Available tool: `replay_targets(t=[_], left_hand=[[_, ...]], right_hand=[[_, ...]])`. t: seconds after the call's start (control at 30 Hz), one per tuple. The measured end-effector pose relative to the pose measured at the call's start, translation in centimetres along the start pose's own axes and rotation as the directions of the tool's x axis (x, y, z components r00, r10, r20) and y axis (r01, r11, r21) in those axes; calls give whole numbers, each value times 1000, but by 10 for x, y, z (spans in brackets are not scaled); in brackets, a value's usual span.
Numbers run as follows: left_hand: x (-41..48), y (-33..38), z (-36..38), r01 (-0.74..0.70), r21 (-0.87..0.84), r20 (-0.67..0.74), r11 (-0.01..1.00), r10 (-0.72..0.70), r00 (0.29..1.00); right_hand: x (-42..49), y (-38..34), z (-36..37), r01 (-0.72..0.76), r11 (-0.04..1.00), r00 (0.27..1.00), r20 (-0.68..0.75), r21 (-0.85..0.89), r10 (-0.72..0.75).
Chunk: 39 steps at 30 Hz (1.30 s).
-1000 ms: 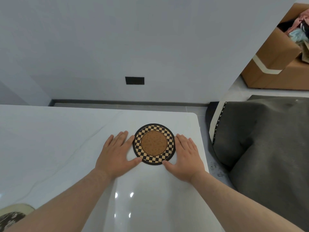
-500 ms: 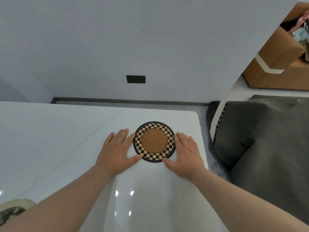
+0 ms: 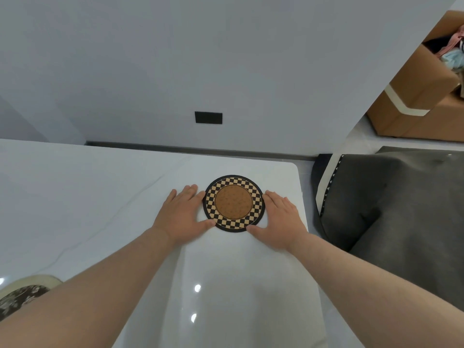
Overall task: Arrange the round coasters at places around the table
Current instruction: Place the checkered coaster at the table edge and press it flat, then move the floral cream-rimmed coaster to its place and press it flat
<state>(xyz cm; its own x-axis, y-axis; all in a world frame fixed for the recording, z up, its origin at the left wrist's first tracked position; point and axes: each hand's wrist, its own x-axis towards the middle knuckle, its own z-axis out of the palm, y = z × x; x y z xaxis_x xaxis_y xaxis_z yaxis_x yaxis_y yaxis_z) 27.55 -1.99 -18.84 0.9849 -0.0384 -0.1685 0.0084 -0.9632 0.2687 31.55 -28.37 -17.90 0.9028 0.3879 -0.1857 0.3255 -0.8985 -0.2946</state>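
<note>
A round coaster [image 3: 234,203] with a cork-brown centre and a black-and-tan checkered ring lies flat on the white table [image 3: 105,197], near its far right corner. My left hand [image 3: 181,214] lies flat on the table with its fingers and thumb touching the coaster's left edge. My right hand [image 3: 281,219] lies flat on the other side, fingers and thumb against the right edge. Both palms face down and neither hand lifts the coaster. A second coaster [image 3: 22,295], cream-rimmed with a dark pattern, shows partly at the bottom left, behind my left forearm.
The table's right edge runs just past my right hand. A dark grey cushioned seat [image 3: 391,212] stands right of it. A cardboard box [image 3: 421,91] with clothes sits on the floor at the far right. A grey wall with a black socket plate [image 3: 208,117] lies beyond.
The coaster and both hands have slid slightly away from me toward the table's far edge. The hands keep the same flat pose against its sides.
</note>
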Motion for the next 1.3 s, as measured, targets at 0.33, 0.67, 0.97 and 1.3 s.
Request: replay_targets(t=[0.33, 0.67, 0.97, 1.3], left_hand=[[-49, 11, -35, 212, -325, 115, 922, -184, 976], [-156, 37, -89, 285, -475, 47, 832, -299, 953], [-251, 48, -114, 374, -435, 20, 819, -406, 914], [-308, 19, -155, 418, -320, 56, 850, -423, 904]], right_hand=[[-9, -21, -44, -107, 993, 975, 203, 49, 95], [-69, -73, -85, 29, 972, 992, 115, 232, -57], [-130, -118, -112, 162, 967, 980, 85, 198, -182], [-177, -147, -123, 191, 977, 962, 180, 93, -206]])
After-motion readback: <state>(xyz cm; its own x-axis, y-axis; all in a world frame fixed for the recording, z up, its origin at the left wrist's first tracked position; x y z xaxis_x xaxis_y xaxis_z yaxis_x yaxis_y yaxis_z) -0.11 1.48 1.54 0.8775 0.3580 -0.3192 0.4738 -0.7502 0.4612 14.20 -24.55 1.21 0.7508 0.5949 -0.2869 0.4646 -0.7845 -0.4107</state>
